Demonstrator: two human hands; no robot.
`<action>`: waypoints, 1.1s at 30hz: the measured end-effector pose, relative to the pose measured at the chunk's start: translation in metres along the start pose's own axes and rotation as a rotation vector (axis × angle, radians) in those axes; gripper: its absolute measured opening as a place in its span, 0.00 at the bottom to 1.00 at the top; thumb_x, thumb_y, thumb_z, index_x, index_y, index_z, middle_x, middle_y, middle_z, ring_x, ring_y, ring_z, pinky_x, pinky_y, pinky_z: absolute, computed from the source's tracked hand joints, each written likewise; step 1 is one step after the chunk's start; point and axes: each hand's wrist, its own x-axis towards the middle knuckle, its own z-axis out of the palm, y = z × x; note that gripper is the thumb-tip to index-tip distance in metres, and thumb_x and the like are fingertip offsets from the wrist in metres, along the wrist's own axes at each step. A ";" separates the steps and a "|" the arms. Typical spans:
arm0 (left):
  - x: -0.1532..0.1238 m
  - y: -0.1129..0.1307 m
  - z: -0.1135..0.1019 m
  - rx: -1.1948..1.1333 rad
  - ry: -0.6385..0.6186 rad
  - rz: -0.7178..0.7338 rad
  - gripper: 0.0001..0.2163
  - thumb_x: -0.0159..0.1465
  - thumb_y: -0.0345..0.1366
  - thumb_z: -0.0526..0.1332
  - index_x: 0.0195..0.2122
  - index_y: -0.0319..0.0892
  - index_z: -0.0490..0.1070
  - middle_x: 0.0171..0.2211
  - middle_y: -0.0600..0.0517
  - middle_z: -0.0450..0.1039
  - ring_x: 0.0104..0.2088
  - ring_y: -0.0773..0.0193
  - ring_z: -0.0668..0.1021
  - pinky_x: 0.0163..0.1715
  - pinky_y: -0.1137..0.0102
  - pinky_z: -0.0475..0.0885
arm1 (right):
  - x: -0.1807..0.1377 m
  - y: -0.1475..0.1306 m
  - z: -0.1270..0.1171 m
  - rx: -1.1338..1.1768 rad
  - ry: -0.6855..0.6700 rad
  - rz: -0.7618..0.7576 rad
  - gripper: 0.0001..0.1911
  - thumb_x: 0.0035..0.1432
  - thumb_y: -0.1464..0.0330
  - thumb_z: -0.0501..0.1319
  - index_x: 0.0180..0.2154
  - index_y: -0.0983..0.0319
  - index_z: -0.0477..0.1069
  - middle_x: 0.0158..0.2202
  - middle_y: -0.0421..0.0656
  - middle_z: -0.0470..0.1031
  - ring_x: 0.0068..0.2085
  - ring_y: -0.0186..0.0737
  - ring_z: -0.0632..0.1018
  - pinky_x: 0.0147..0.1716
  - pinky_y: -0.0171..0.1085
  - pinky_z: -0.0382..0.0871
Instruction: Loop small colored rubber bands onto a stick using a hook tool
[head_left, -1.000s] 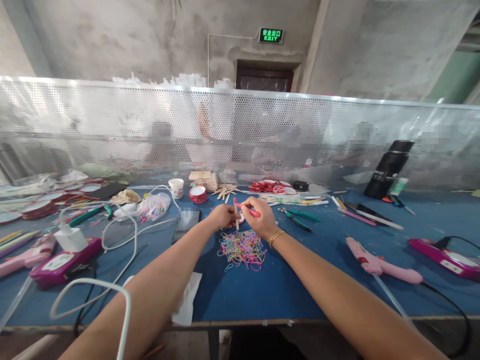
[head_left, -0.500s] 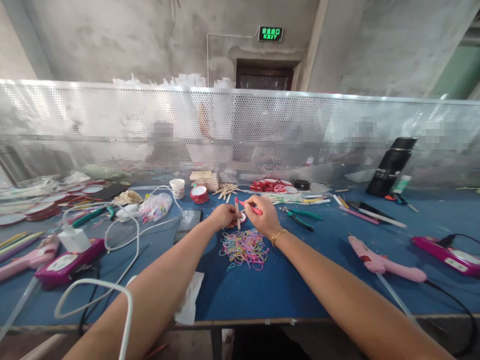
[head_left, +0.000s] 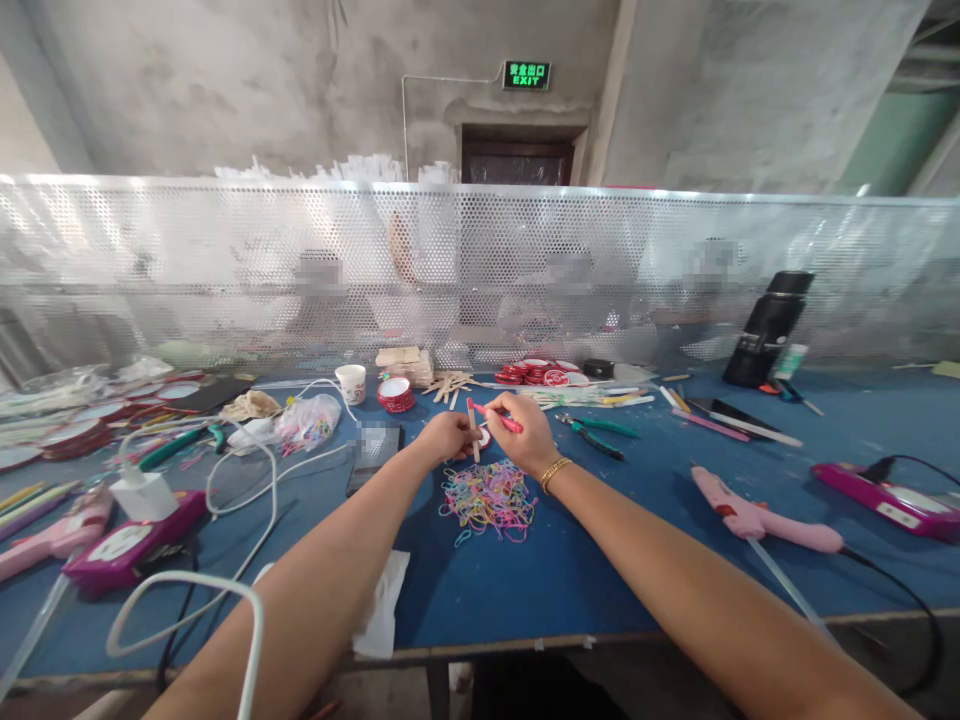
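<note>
A broad blue tabletop fills the near part of the scene, and a silvery perforated metal partition runs along its far side. A tall black cylindrical bottle leans at the far right. A pale pink plastic glue gun lies on the near right, with another pink plastic glue gun on the near left.

Both bare hands meet near the middle of the table. The left hand has its fingers clamped on a flat, pale wooden stick, held roughly upright. The right hand, to its right, has its fingers closed around a slim pinkish-red pen — the pen's left end is at the stick's upper part, though I cannot tell whether they touch.

Just nearer than the hands lies a loose pile of multicoloured thin loops. Green-handled metal pliers lie to the right of the right hand. Smallest is a round, white-faced, red-rimmed disc — partly hidden between the hands.
</note>
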 end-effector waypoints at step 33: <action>0.000 0.000 0.000 0.000 -0.007 0.001 0.12 0.55 0.42 0.69 0.28 0.39 0.70 0.20 0.56 0.72 0.20 0.72 0.72 0.23 0.77 0.68 | 0.002 0.001 -0.001 -0.004 0.007 0.015 0.06 0.61 0.67 0.57 0.33 0.58 0.71 0.31 0.41 0.76 0.35 0.40 0.74 0.40 0.39 0.63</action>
